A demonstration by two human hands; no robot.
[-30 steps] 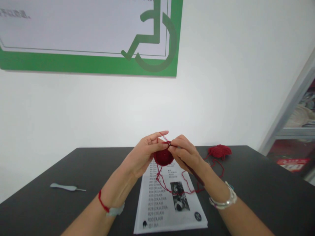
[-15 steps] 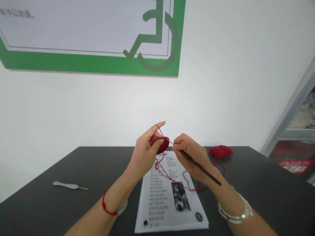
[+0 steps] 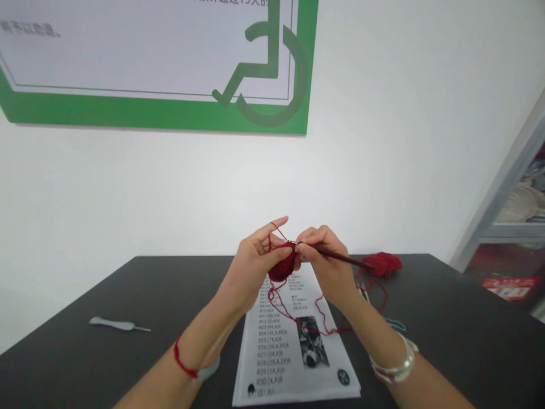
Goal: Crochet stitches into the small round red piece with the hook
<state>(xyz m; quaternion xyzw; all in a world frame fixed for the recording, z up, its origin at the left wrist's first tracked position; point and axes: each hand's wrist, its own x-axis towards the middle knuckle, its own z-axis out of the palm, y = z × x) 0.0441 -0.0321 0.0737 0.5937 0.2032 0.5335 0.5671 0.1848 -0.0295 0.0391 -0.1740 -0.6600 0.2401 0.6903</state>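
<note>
My left hand [image 3: 254, 267] grips a dark red crocheted piece [image 3: 281, 268], with red yarn [image 3: 277, 230] looped over its raised forefinger. My right hand [image 3: 324, 264] holds a dark-handled crochet hook [image 3: 340, 256] like a pen, its metal tip at the top edge of the piece. From the piece, a loose strand runs down across a printed pattern sheet [image 3: 293, 352] and on to a red yarn ball [image 3: 382, 263] on the black table [image 3: 68, 363], right of my right hand.
A grey-handled crochet hook [image 3: 117, 324] lies at the table's left. A thin teal cord [image 3: 395, 324] lies at the right. A grey shelf unit [image 3: 506, 230] stands beyond the table's far right corner. A green-bordered sign [image 3: 149, 113] hangs on the wall.
My right hand has risen, and the hook has swung from pointing down and right to nearly level. Its tip now meets the piece, which sits slightly lower in my left hand.
</note>
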